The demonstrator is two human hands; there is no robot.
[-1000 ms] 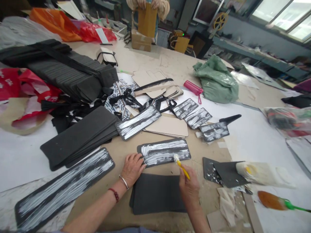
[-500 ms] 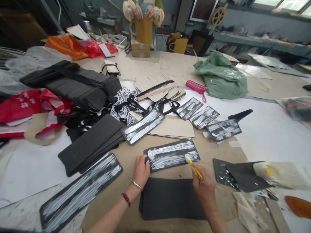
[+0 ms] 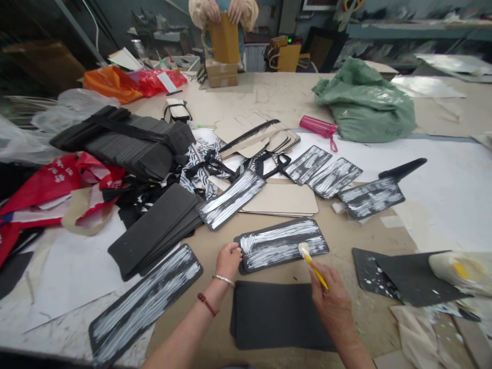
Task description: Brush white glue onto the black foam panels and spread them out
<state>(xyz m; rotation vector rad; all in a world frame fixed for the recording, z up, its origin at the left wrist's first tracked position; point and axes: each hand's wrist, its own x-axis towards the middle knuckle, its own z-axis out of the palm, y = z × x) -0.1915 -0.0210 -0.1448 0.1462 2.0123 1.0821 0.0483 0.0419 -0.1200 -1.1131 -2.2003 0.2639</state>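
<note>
My right hand (image 3: 330, 294) grips a brush (image 3: 318, 272) with a yellow handle. Its white-coated bristles touch, or hover just over, the lower right part of a black rectangular panel (image 3: 284, 246) streaked with white paste. At that panel's left end my left hand (image 3: 228, 260) is closed on the edge, thumb and fingers pinching the corner. Just below lies a stack of plain black panels (image 3: 282, 315), partly covered by my right hand. Other streaked panels lie around: a long one (image 3: 146, 307) at lower left and one (image 3: 232, 199) above my left hand.
Beige boards (image 3: 280, 199) lie behind the streaked panel. To the left are a stack of dark panels (image 3: 154, 230) and a bound black bundle (image 3: 138, 143). A green bag (image 3: 365, 105) and a pink case (image 3: 317, 125) lie farther back. Across the table a person holds a tan piece (image 3: 224, 41).
The view has shifted slightly, moving most of the table's things right in the picture. The brush stays at the panel's right part, and my left hand keeps its hold on the panel's left end.
</note>
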